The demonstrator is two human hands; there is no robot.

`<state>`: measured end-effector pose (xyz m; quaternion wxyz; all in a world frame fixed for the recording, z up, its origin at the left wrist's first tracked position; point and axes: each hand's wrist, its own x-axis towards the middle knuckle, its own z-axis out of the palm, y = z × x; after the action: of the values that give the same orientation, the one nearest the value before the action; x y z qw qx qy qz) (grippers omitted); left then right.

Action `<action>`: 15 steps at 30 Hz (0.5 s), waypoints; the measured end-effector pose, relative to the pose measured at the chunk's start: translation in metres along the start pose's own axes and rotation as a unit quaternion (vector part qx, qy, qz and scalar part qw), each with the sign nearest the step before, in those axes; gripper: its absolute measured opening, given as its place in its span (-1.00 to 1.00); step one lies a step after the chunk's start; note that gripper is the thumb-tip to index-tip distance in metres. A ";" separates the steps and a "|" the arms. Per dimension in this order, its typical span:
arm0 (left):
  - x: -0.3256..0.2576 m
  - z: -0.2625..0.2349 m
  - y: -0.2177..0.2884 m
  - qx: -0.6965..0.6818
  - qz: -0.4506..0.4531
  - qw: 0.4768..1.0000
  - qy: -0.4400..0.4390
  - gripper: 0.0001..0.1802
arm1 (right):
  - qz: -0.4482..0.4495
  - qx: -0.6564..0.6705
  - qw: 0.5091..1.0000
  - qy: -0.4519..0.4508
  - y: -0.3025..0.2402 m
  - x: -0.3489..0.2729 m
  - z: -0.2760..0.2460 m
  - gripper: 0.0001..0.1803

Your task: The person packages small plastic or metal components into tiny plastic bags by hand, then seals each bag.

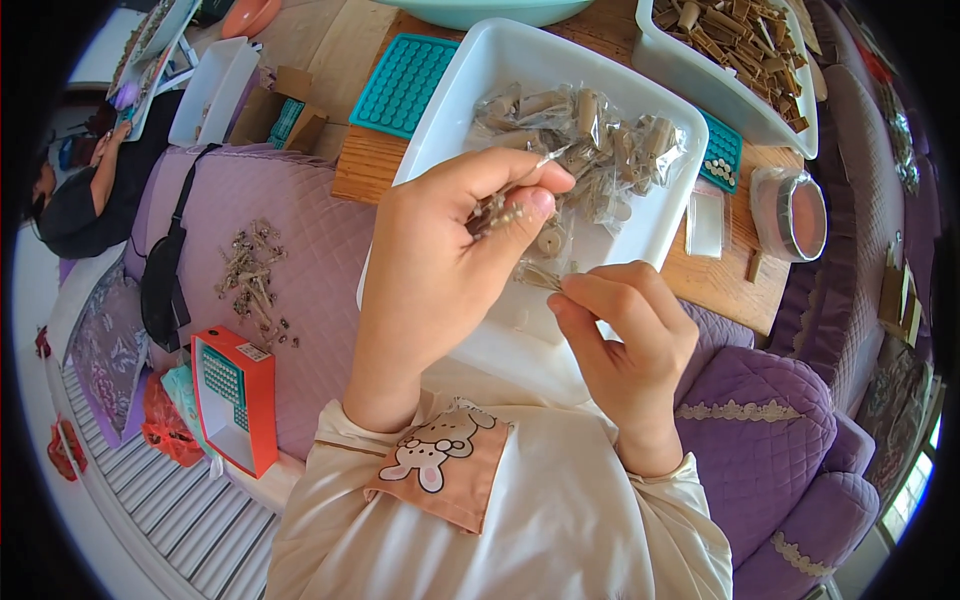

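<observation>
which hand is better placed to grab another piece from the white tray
Probably the right hand. It pinches only a small clear bag at its fingertips, just over the white tray. The left hand pinches a small metal piece, fingers fully closed around it.

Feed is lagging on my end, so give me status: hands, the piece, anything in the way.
Left hand pinching small metal part. Right hand pinching clear packet. Both over white tray of bagged pieces. Nothing between the hands.

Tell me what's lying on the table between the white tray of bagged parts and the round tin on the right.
In the head view, a small clear plastic packet lies on the wooden table, between the white tray and the round tin.
</observation>
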<state>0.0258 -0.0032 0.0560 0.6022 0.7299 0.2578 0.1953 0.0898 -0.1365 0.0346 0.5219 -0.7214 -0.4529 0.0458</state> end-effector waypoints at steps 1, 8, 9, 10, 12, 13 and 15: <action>0.000 0.001 -0.003 0.010 0.048 0.999 0.015 -0.88 | 0.000 0.000 1.000 0.001 0.000 -0.001 0.002 -0.80; 0.001 0.002 -0.006 0.032 0.050 0.998 0.006 -0.84 | -0.032 0.003 0.994 -0.107 0.003 -0.015 0.018 -0.78; 0.002 0.003 -0.007 0.029 0.054 0.998 0.014 -0.83 | -0.032 0.003 0.994 -0.107 0.004 -0.019 0.021 -0.78; 0.003 0.004 -0.008 0.026 0.057 0.998 0.022 -0.83 | -0.036 -0.001 0.991 -0.130 0.005 -0.022 0.024 -0.78; 0.005 0.006 -0.008 0.019 0.051 0.998 0.034 -0.83 | -0.045 -0.011 0.985 -0.169 0.008 -0.030 0.029 -0.75; 0.006 0.006 -0.008 0.011 0.046 0.998 0.045 -0.83 | -0.045 -0.010 0.985 -0.169 0.009 -0.033 0.032 -0.75; 0.009 0.005 -0.007 0.007 0.043 0.998 0.054 -0.86 | -0.061 -0.014 0.982 -0.178 0.009 -0.039 0.037 -0.74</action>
<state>0.0348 -0.0006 0.0483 0.5735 0.7326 0.2598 0.2586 0.0527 -0.1382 -0.0048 0.4245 -0.6803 -0.5820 0.1350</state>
